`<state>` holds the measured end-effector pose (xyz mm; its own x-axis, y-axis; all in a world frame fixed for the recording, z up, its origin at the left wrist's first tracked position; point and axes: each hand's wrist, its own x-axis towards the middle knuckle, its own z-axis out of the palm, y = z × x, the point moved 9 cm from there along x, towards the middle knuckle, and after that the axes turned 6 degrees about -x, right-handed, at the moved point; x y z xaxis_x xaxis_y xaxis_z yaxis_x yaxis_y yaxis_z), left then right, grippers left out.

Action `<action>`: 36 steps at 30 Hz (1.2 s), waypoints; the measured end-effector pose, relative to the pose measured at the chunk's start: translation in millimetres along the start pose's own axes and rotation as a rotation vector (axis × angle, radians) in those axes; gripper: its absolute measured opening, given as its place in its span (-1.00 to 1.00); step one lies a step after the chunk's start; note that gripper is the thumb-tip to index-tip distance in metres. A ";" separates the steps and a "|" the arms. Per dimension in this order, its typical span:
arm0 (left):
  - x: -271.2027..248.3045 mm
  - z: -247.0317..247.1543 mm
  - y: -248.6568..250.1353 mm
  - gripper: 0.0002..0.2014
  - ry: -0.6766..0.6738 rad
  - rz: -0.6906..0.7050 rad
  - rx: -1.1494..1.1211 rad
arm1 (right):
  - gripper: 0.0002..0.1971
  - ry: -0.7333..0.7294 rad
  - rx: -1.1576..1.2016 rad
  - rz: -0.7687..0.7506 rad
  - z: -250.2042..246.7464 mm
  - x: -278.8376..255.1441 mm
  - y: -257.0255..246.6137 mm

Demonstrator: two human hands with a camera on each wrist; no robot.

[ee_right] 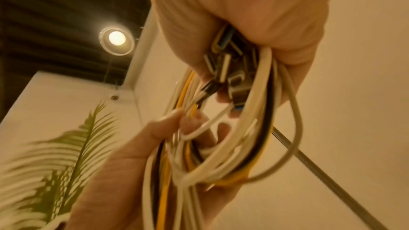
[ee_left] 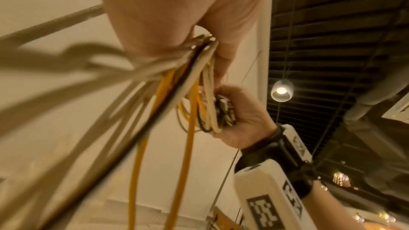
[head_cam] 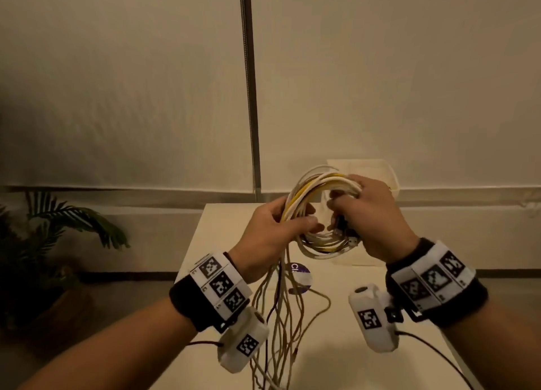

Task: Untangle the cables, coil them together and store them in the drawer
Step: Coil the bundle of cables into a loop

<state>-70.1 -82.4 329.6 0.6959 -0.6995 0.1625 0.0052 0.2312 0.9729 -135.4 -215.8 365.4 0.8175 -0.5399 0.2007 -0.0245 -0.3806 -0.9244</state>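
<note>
My right hand (head_cam: 371,214) has its fingers (head_cam: 341,203) curled tight round one side of the cable coil (head_cam: 319,214), and the right wrist view shows a cluster of plugs (ee_right: 232,71) bunched in that same fist, several of them flat USB-type ends. My left hand (head_cam: 269,234) pinches the opposite side of the coil, thumb (head_cam: 304,222) pressed over the strands against the curled fingers. The coil is a loop of mostly white cables with a few yellow ones and at least one black, held in the air between both hands above the worktop (head_cam: 336,345). From under my left palm the loose lengths (head_cam: 281,325) hang down in a bundle and trail across the worktop toward me. Just behind them on the worktop lies a round purple and white sticker (head_cam: 300,275); only the letters "Cl" can be read, the rest is covered by cables. Behind my right hand, at the far edge of the worktop, stands a pale translucent drawer box (head_cam: 369,170). Both wrists wear black bands with white blocks printed with square black-and-white marker codes (head_cam: 222,284). A potted palm (head_cam: 67,231) stands on the floor to the left, against a cream wall.
</note>
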 end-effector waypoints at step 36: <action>23.4 16.5 25.5 -0.29 -0.362 -0.057 0.187 | -0.50 -0.188 -0.239 -0.207 0.6 -11.9 -46.5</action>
<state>-65.5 -104.1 360.9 0.4002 -0.9083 0.1219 -0.1174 0.0811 0.9898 -143.7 -191.2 405.7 0.9103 -0.2939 0.2916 0.0369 -0.6439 -0.7642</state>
